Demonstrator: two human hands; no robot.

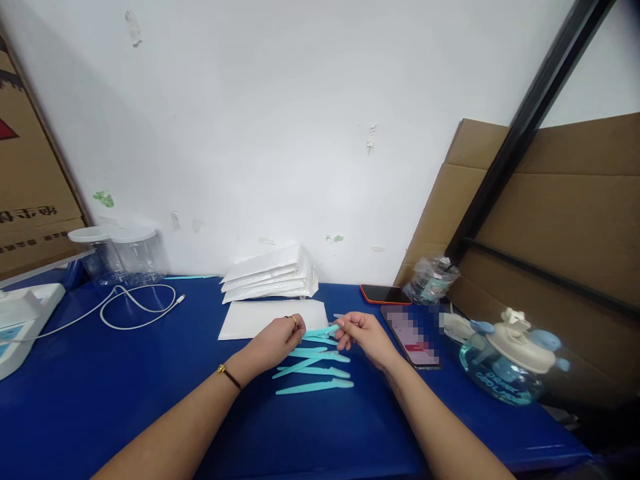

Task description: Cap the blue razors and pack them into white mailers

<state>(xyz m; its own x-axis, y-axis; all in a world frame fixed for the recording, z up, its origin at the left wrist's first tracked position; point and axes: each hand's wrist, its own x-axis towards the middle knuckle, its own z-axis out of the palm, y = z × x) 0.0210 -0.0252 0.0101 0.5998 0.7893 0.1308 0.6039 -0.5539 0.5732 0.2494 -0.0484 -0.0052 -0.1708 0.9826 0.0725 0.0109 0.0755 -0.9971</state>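
Observation:
Both of my hands meet over several turquoise eyebrow razors [315, 387] that lie loosely across one another on the blue table. My right hand [367, 337] pinches the right end of one raised razor [323, 331] between thumb and fingers. At that razor's left end, the fingers of my left hand [280, 340] are closed on it, their tips partly hidden. Just behind my left hand lies a flat white padded envelope [273, 317]. A stack of similar white envelopes [270, 273] rests behind that, near the wall.
On the right are a phone with a lit screen [413, 337], a red-edged phone [385, 295], a plastic-wrapped item [433, 280] and a clear drink bottle [510, 363]. To the left are a white cable [137, 327], clear lidded jars [135, 257] and a white device [27, 327].

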